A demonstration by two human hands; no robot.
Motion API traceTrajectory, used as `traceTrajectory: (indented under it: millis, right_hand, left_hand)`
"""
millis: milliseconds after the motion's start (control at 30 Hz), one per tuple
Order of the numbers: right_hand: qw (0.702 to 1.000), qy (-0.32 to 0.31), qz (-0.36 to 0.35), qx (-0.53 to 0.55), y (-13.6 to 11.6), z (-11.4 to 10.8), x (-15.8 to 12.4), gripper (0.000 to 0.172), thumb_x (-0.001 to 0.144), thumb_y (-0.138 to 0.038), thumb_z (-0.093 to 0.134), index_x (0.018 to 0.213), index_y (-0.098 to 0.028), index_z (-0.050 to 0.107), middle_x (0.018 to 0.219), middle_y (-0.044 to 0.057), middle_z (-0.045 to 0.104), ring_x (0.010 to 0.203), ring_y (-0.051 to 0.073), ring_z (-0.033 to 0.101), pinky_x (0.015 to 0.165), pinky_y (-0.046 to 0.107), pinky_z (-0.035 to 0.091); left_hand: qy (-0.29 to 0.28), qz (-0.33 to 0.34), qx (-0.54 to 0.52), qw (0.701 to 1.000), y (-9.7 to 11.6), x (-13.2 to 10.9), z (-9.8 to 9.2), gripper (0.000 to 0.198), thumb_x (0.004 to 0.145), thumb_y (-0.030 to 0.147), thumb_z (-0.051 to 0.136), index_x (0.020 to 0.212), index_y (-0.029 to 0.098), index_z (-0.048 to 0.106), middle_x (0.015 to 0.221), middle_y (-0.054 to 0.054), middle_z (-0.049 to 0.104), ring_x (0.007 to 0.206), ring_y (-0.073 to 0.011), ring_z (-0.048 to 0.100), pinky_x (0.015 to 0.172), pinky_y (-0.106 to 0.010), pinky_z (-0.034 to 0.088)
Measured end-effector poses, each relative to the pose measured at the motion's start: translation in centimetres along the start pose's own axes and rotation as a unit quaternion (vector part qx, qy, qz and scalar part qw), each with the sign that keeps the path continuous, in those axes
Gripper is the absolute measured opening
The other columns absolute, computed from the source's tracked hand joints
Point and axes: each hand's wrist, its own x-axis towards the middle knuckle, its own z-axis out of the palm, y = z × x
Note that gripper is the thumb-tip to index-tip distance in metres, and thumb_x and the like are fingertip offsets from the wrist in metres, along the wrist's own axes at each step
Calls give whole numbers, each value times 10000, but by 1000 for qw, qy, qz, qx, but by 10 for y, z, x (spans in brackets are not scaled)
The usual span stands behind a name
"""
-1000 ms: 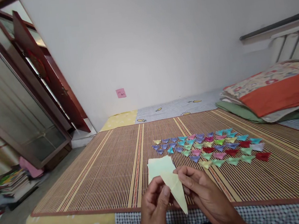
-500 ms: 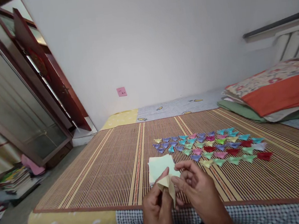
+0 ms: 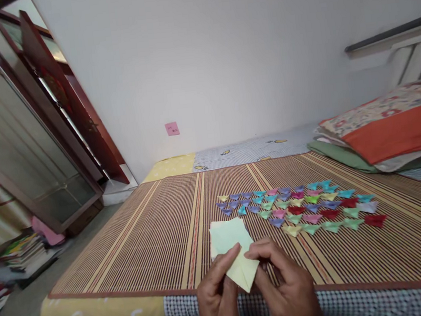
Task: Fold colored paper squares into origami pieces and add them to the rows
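Both hands hold one pale yellow folded paper (image 3: 242, 272) low in the middle, over the near edge of the bed. My left hand (image 3: 219, 299) pinches its left side with thumb and forefinger. My right hand (image 3: 286, 286) pinches the right side, fingers curled. The paper forms a downward-pointing triangle. Just beyond it, a small stack of pale green and yellow paper sheets (image 3: 228, 233) lies on the striped bamboo mat (image 3: 147, 236). Farther back, several small folded paper triangles (image 3: 300, 208) in many colours lie in rows on the mat.
Folded bedding with an orange and floral pillow (image 3: 393, 127) is piled at the right. A glass-doored cabinet (image 3: 24, 164) and a stack of books (image 3: 19, 251) stand on the floor at the left. A white wall with a pink note (image 3: 171, 129) is behind the bed.
The long narrow paper point has been folded up into a shorter, wider triangle. Both hands shifted slightly lower and closer together around it.
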Motion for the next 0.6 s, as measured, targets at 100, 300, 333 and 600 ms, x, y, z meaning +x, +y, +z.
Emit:
traceTrajectory:
  millis: [100, 300, 333, 600]
  right_hand:
    - [999, 9, 16, 34, -2, 0, 0, 146, 929, -133, 566, 877, -235, 656, 838, 26, 659, 800, 188, 668, 722, 249, 539]
    - [1000, 0, -9, 11, -1, -5, -6, 162, 903, -168, 562, 933, -238, 706, 927, 66, 708, 898, 244, 694, 786, 322, 564]
    - [1000, -3, -11, 9, 0, -6, -7, 157, 899, -182, 576, 942, -242, 715, 946, 69, 716, 918, 252, 698, 807, 334, 566]
    - [975, -94, 172, 103, 6, -11, 3, 182, 927, -367, 673, 838, -211, 696, 763, 16, 643, 680, 179, 640, 588, 236, 562]
  left_hand:
    - [-30, 31, 14, 999, 2, 0, -4, 196, 855, 329, 734, 995, 270, 859, 1046, -87, 807, 1016, -279, 718, 878, -328, 564]
    - [-30, 37, 52, 998, 9, -1, -7, 264, 849, 416, 730, 1011, 248, 855, 1017, -109, 793, 983, -292, 702, 834, -331, 555]
    - [-21, 37, 57, 998, 9, -1, -6, 248, 833, 406, 752, 987, 242, 857, 989, -108, 792, 968, -290, 703, 836, -332, 553]
    - [55, -20, -21, 998, -4, -6, 5, 366, 758, 355, 854, 1079, 250, 712, 933, -46, 779, 797, -204, 714, 723, -260, 564]
